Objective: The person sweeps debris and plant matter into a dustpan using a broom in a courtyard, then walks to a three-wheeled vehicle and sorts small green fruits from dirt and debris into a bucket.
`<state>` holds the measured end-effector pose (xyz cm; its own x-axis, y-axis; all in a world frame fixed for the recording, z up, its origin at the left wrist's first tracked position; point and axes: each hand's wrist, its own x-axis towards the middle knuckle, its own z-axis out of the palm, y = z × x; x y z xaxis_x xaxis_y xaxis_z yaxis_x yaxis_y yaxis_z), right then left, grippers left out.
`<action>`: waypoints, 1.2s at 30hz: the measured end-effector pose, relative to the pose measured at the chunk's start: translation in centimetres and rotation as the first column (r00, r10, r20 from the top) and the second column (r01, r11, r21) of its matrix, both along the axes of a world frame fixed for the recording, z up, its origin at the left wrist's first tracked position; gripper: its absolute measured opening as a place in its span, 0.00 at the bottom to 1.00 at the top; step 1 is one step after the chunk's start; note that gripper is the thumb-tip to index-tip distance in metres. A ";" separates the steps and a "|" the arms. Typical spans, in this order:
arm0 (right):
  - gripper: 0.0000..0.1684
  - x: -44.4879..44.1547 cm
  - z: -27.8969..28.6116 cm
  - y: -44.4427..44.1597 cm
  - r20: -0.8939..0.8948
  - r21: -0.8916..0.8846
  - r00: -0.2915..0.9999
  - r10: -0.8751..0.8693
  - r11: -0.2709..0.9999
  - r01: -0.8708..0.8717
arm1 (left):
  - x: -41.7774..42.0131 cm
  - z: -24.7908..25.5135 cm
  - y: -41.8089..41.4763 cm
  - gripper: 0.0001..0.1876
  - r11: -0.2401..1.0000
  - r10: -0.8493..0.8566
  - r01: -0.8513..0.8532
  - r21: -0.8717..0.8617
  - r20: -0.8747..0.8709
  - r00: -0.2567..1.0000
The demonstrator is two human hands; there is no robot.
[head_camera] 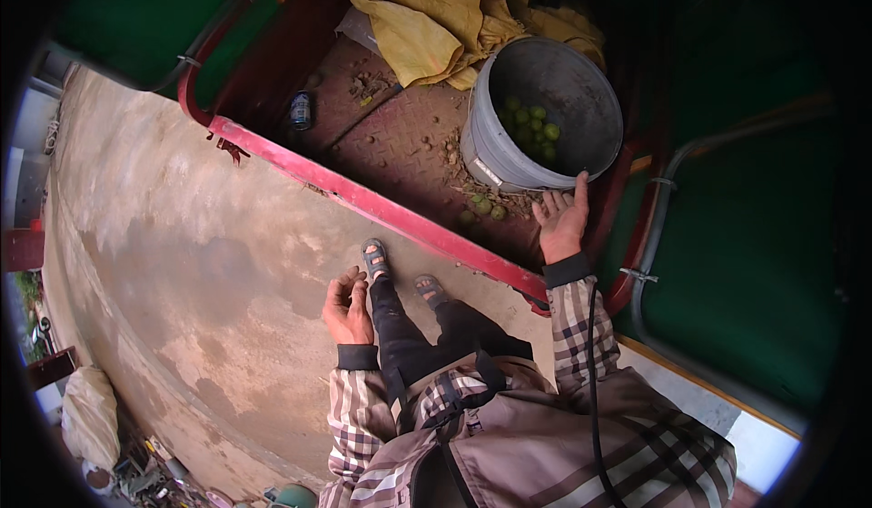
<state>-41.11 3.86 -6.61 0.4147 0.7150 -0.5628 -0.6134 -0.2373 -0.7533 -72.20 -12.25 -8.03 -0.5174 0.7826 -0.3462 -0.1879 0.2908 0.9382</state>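
Observation:
A grey plastic bucket (480, 133) stands tilted in the cart bed, with several green round fruits (535, 123) at its bottom. My right hand (564, 225) reaches over the cart's edge, palm up and fingers spread, its fingertips at the bucket's near rim; whether they press on it is hard to tell. A few more green fruits (483, 205) lie on the bed beside the bucket, left of that hand. My left hand (349, 309) hangs outside the cart above the concrete, fingers curled loosely, with nothing visible in it.
The red metal edge (381, 205) of the cart runs between me and the bed. Yellow woven sacks (436, 21) lie behind the bucket. A drink can (300, 110), a thin rod (364, 116) and dry leaves are on the bed. Green tarpaulin (742, 256) hangs at the right.

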 end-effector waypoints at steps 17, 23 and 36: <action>0.07 -9.7 1.3 4.7 -0.003 -0.030 0.991 -0.132 0.991 0.132 | -12.5 -0.4 22.7 0.12 0.933 -0.250 0.358 0.028 -0.663 0.706; 0.15 -18.0 -0.2 4.7 0.300 0.011 0.943 0.141 0.988 -0.152 | -11.3 -2.5 25.5 0.18 0.897 -0.299 0.410 -0.163 -0.909 0.292; 0.20 -36.3 -1.6 15.2 0.173 -0.132 0.880 0.442 0.896 -0.424 | -10.7 -4.3 24.9 0.37 0.945 0.160 0.034 0.326 -0.548 0.821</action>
<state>-77.37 19.03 -8.19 0.1818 0.8001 -0.5717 -0.2781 -0.5158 -0.8103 -82.89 12.63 -12.32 -0.5955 0.7559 0.2721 0.3897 -0.0243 0.9206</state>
